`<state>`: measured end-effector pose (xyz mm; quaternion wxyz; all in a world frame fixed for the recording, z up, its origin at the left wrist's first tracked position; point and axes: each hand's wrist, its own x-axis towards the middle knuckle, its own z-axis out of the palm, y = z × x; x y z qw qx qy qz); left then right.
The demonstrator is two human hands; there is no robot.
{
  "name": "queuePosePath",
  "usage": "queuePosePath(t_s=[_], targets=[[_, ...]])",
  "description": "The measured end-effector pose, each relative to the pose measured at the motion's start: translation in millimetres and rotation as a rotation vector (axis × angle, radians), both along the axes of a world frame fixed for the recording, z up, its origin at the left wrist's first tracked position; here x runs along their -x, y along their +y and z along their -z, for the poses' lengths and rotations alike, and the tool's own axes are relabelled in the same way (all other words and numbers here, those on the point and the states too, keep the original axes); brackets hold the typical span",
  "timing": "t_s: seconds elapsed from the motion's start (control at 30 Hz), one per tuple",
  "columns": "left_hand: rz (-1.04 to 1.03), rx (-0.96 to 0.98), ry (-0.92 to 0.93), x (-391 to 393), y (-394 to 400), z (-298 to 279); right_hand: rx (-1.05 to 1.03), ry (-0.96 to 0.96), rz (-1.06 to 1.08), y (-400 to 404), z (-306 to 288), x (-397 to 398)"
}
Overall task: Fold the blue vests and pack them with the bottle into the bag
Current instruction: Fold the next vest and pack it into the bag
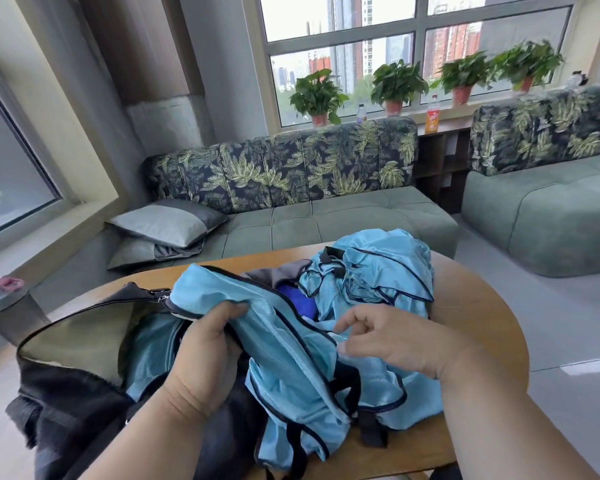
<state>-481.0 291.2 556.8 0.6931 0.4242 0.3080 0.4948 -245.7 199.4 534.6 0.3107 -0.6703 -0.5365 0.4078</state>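
The open black zip-top fabric bag slumps on the left of the round wooden table, a fold of blue already inside. The left hand grips a light blue mesh vest with dark trim over the bag's mouth, thumb curled on top. The right hand rests on the cloth, fingers loosely curled (whether it pinches, I cannot tell). More crumpled blue vests lie beyond. Light, limp, probably slippery; best held by the trimmed edges.

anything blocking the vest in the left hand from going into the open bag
Nothing visible blocks it. The left hand grips the light blue mesh vest right at the unzipped mouth of the black bag, where blue fabric already sits inside.
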Motion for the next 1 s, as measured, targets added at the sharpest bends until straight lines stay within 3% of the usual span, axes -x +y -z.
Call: queuePosePath(t_s=[0.13, 0.27, 0.4, 0.43, 0.5, 0.6, 0.73, 0.9, 1.0], targets=[[-0.006, 0.021, -0.023, 2, 0, -3, 0.107, -0.139, -0.052, 7, 12, 14], [0.006, 0.013, 0.004, 1, -3, -1, -0.003, -0.190, 0.034, 14, 19, 19], [0.029, -0.178, 0.280, 3, -4, 3, -0.103, -0.403, 0.318, 13, 12, 8], [0.040, -0.251, 0.374, 3, -5, 3, -0.147, -0.350, 0.356, 12, 10, 7], [0.065, -0.373, 0.566, -1, -7, 3, -0.288, -0.052, 0.359, 12, 4, 10], [0.107, -0.472, 0.786, -10, -15, 6, -0.478, 0.277, 0.226, 10, -9, 18], [0.180, -0.589, 0.926, -23, -27, 14, -0.518, 0.329, 0.026, 7, -14, 29], [0.211, -0.591, 0.922, -31, -29, 27, -0.576, 0.147, 0.099, 6, -16, 35], [0.305, -0.531, 0.841, -32, -29, 29, -0.560, 0.451, 0.073, 1, -22, 35]])
